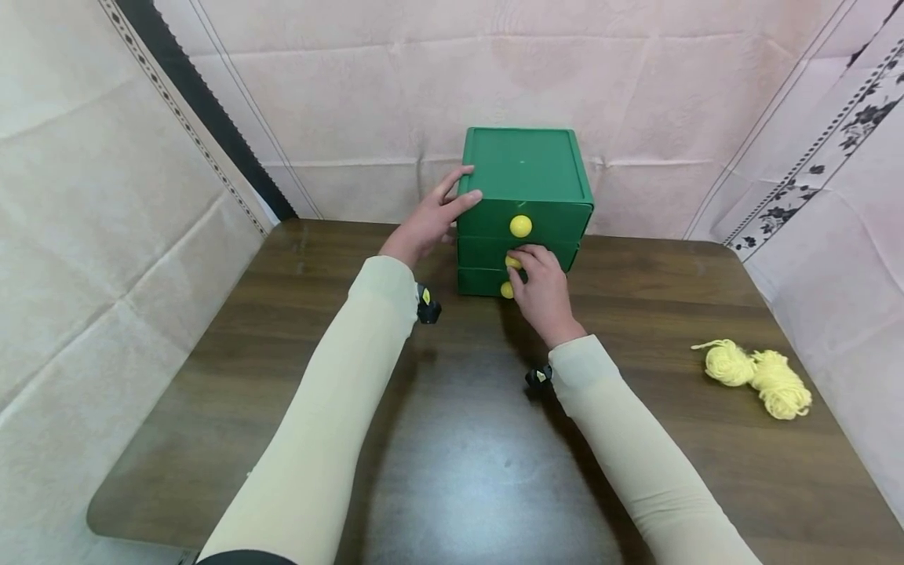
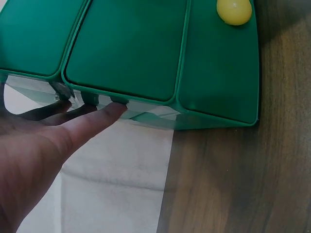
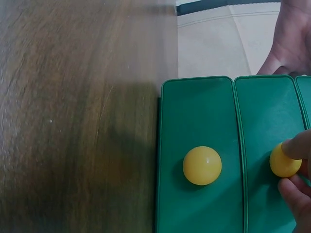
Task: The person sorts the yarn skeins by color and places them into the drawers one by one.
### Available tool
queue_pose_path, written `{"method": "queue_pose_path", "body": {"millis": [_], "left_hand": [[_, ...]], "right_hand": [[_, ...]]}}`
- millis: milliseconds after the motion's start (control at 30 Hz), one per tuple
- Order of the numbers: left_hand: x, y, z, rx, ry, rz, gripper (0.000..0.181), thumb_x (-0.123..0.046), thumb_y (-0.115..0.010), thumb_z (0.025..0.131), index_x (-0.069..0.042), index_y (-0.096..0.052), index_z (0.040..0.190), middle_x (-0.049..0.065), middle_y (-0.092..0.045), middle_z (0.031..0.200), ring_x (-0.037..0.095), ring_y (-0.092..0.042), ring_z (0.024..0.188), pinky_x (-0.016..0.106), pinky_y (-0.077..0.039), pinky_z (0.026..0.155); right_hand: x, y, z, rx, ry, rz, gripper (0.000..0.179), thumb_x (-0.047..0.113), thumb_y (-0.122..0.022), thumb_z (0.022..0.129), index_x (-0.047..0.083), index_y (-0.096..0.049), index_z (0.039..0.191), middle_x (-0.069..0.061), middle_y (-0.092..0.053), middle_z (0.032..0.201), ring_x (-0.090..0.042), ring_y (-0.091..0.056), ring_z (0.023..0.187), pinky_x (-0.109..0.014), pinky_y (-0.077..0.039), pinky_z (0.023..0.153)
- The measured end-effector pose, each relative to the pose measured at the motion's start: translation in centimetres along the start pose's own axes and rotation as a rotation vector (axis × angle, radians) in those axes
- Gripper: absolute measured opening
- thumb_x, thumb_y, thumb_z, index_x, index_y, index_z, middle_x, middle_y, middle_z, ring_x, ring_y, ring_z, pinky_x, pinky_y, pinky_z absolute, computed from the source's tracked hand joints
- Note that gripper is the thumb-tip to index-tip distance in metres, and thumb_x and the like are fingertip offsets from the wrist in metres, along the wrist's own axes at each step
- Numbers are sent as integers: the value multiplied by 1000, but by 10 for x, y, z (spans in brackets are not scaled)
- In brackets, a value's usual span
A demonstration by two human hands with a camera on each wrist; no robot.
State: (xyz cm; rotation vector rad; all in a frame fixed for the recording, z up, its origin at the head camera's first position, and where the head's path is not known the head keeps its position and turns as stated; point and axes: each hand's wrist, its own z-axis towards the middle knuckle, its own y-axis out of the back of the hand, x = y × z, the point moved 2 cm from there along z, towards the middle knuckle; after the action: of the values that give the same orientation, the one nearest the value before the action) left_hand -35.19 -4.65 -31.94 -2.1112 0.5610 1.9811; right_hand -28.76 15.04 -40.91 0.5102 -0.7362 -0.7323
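A green drawer box [image 1: 526, 165] with three stacked drawers stands toward the back of the table, each front bearing a round yellow knob. My right hand [image 1: 540, 294] pinches the middle knob [image 3: 285, 160] between thumb and fingers. Below it, the bottom knob [image 3: 202, 165] is untouched, and the top knob [image 1: 520, 226] sits above. With fingers extended, my left hand [image 1: 431, 224] rests against the box's left side. In the left wrist view its fingers [image 2: 99, 121] lie along that side wall. The drawer fronts look flush with one another.
Two bundles of pale yellow yarn [image 1: 759, 377] lie on the right part of the brown wooden table [image 1: 452, 439]. A light cloth backdrop [image 1: 339, 102] rises close behind the box and along both sides.
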Motion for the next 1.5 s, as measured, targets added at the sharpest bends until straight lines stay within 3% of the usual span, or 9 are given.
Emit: {"method": "queue_pose_path", "body": {"millis": [267, 467, 667, 800, 933, 1133, 1300, 1500], "left_hand": [[7, 0, 15, -112, -19, 13, 47, -60, -50, 93, -48, -39, 137, 3, -34, 152, 30, -48, 130, 57, -45, 97], [5, -6, 20, -222, -44, 97, 33, -44, -47, 101, -40, -42, 133, 0, -29, 154, 21, -39, 133, 48, -37, 108], [2, -11, 22, -214, -63, 136, 41, -35, -37, 105, -47, -36, 144, -14, -20, 159, 12, -19, 147, 46, -24, 117], [-1, -12, 24, -207, -66, 132, 43, -31, -35, 106, -49, -35, 145, -18, -18, 159, 9, -14, 148, 45, -19, 119], [-4, -14, 24, -212, -66, 139, 42, -26, -32, 106, -45, -43, 141, -17, -23, 158, 8, -18, 147, 42, -20, 119], [-6, -19, 22, -241, -99, 123, 37, -21, -34, 104, -29, -60, 129, -8, -37, 152, 11, -30, 141, 39, -26, 116], [-6, -22, 24, -249, -126, 150, 37, -20, -33, 104, -26, -61, 129, -6, -39, 151, 11, -29, 142, 37, -26, 116], [-6, -22, 23, -251, -134, 170, 37, -21, -33, 104, -26, -60, 130, -7, -38, 152, 10, -28, 143, 36, -26, 116]], "right_hand": [[1, -2, 0, 12, -10, 5, 23, 10, -69, 90, 4, -69, 112, -12, -63, 115, -30, -56, 108, -42, -49, 94], [1, -6, -1, 24, -13, 10, 22, 12, -69, 90, 5, -69, 112, -12, -62, 116, -29, -56, 110, -42, -48, 96], [0, -5, -2, 12, -6, 21, 23, 10, -70, 89, 5, -68, 111, -11, -61, 116, -28, -57, 112, -41, -49, 97], [0, -2, -4, 7, -8, 38, 24, 8, -69, 89, 5, -66, 113, -12, -60, 118, -26, -56, 113, -40, -49, 97], [-2, 1, -6, 12, -27, 51, 25, 8, -69, 90, 6, -65, 114, -12, -58, 119, -26, -55, 114, -40, -49, 96], [-6, 4, -10, 20, -68, 59, 30, 10, -68, 90, 6, -63, 119, -12, -58, 122, -26, -55, 116, -41, -48, 98], [-12, 5, -15, 36, -142, 71, 38, 14, -68, 91, 7, -56, 127, -13, -60, 123, -27, -59, 112, -40, -50, 96], [-15, 3, -18, 68, -222, 87, 39, 18, -69, 91, 5, -53, 124, -13, -62, 120, -28, -61, 107, -42, -50, 94]]}}
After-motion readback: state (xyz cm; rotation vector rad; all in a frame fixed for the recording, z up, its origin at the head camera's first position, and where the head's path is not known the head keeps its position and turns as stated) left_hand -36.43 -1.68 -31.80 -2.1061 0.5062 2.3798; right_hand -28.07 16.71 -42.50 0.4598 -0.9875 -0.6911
